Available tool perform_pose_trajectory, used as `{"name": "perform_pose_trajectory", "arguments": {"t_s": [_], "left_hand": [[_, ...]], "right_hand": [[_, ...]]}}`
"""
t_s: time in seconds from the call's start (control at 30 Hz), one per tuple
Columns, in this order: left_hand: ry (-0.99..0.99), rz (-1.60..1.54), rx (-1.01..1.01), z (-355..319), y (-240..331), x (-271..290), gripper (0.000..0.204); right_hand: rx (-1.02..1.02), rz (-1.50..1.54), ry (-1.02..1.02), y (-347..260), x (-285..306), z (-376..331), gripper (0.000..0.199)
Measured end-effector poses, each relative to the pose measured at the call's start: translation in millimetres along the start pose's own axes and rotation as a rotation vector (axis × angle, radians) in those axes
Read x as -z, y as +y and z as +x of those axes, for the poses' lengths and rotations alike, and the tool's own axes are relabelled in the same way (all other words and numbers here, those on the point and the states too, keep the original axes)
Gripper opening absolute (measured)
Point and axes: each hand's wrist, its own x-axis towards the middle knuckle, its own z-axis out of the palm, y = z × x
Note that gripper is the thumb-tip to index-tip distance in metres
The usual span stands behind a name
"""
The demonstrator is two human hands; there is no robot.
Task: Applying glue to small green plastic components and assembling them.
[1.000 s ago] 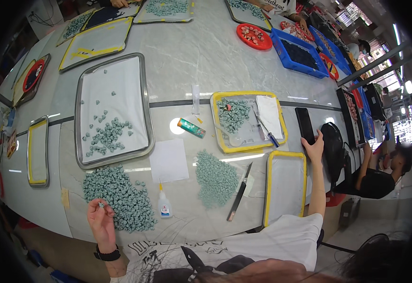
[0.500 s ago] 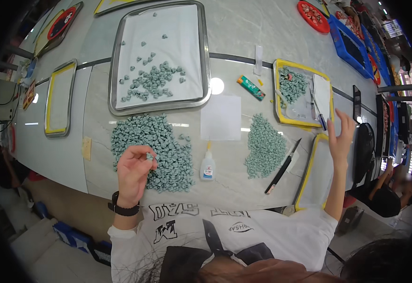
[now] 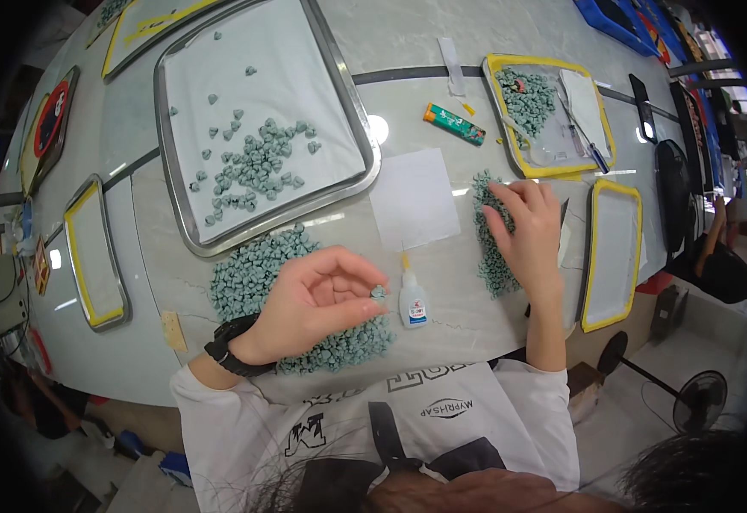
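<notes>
My left hand (image 3: 315, 295) is closed in a pinch, with a small grey-green heart-shaped piece (image 3: 379, 293) between thumb and fingertips. It hovers above the right side of a large pile of similar pieces (image 3: 262, 265), hiding part of it. Over a smaller pile of finer green pieces (image 3: 497, 278) is my right hand (image 3: 529, 231), thumb and forefinger apart at the pile's upper part; nothing shows between them. Between the hands a white glue bottle (image 3: 413, 306) with a yellow tip lies on the table, just below a square of white paper (image 3: 416, 201).
A large metal tray (image 3: 301, 77) lined with white holds scattered green pieces. At the right stand a yellow-edged tray (image 3: 544, 61) with green pieces and a blue-handled tool (image 3: 597, 157), and another yellow-edged tray (image 3: 614, 256). A green-and-orange box (image 3: 455, 124) lies behind the paper.
My left hand has moved right, still pinching its piece. My right hand has come left from beside the yellow-edged trays to the smaller pile, now partly covering the knife there. The view has turned.
</notes>
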Motion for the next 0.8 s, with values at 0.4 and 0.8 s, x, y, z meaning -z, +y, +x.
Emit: {"name": "perform_pose_trajectory", "arguments": {"t_s": [0.4, 0.8], "left_hand": [[-0.022, 0.015, 0.001, -6.6, -13.4, 9.1, 0.029], [-0.146, 0.214, 0.018, 9.3, -9.5, 3.4, 0.034]], "right_hand": [[0.068, -0.085, 0.026, -10.0, -26.2, 8.1, 0.010], [-0.004, 0.107, 0.031, -2.3, -16.6, 8.0, 0.013]]}}
